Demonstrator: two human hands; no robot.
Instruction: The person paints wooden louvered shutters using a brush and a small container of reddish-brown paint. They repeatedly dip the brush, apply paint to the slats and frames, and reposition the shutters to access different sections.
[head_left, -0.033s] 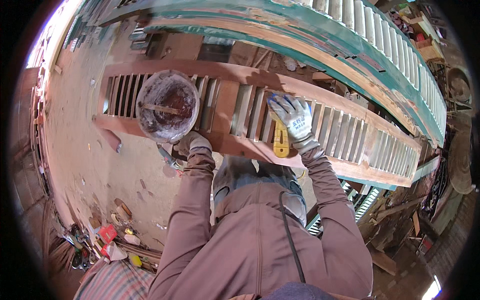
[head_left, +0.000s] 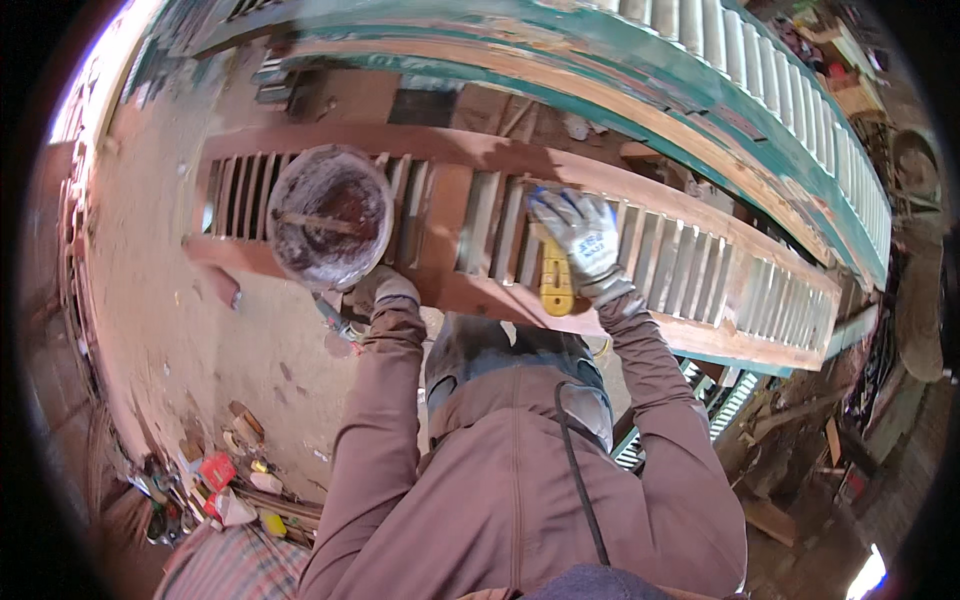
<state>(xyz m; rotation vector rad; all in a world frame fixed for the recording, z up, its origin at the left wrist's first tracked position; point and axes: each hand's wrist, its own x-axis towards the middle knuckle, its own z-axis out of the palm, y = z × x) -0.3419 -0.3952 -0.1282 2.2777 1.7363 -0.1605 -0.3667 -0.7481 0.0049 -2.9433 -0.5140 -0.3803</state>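
Observation:
A long reddish-brown louvred wooden shutter (head_left: 445, 215) lies across in front of me. Over its left part is a round bucket (head_left: 330, 215), its inside smeared with whitish and dark red residue and a narrow stick lying across it. My left hand (head_left: 383, 290), gloved, is closed at the bucket's near lower side; its fingertips are hidden. My right hand (head_left: 583, 240), in a pale glove with blue fingertips, rests over the shutter's middle slats. It is closed on a tool with a flat yellow handle (head_left: 556, 283); the working end is hidden under the hand.
Beyond the shutter runs a larger green louvred frame (head_left: 690, 95) with worn, bare-wood strips. A power tool (head_left: 340, 322) lies partly hidden below the bucket. Red and yellow packages (head_left: 216, 468) and scraps lie at lower left. Timber offcuts (head_left: 770, 520) are piled at right.
The whole view has shifted slightly. Both hands keep their holds, with the bucket and the yellow-handled tool in nearly the same places over the shutter.

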